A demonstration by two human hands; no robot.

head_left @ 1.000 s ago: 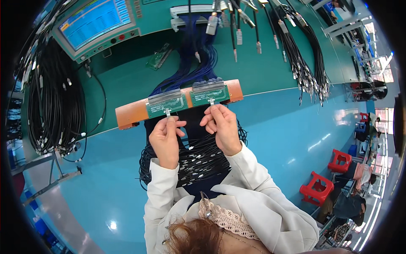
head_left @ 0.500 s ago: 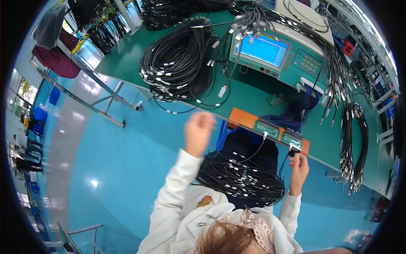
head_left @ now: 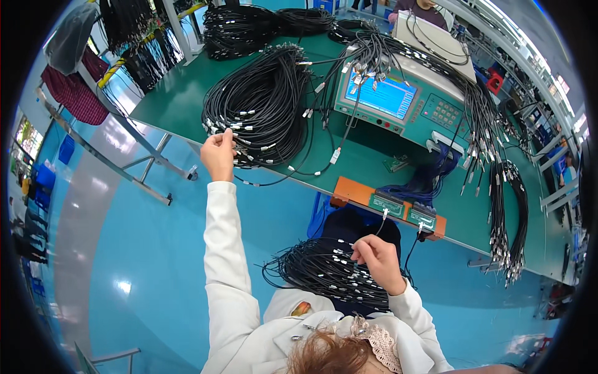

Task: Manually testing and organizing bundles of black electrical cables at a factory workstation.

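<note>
Green bench (head_left: pixel 187 93), left hand (head_left: pixel 219 156) gripping cable bundle (head_left: pixel 261 106), right hand (head_left: pixel 374 258) pinching lap cable (head_left: pixel 324 274)

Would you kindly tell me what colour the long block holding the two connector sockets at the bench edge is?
The long socket block is orange, seen best in the head view.

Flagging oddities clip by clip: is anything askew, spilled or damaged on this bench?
Nothing looks damaged or spilled. The left hand grips the edge of a big bundle of black cables on the green bench; the right hand pinches one cable from the heap on the lap. A few cable ends overhang the bench edge.
</note>
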